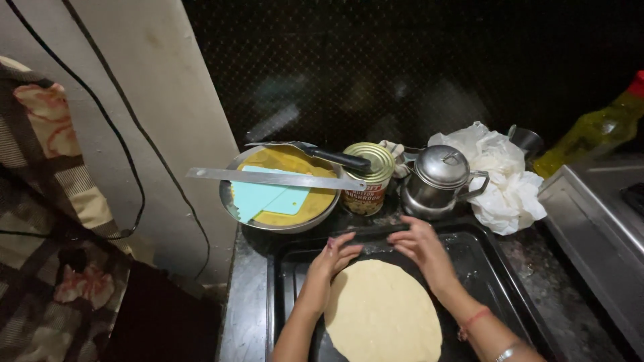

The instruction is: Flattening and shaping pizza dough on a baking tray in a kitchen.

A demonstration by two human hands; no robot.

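Nearest, a round flat dough disc lies in a black baking tray on the dark table. Both hands rest on the disc's far edge, fingers spread flat, apparently pressing or positioning it: left hand on the far-left rim, right hand on the far-right, neither gripping anything. Red thread and bangle on right wrist. Behind the tray: steel plate holding a teal scraper on a yellowish sheet, a metal ruler laid across, a knife bridging onto an opened tin can. Further right, steel kettle, crumpled white plastic bag, oil bottle.
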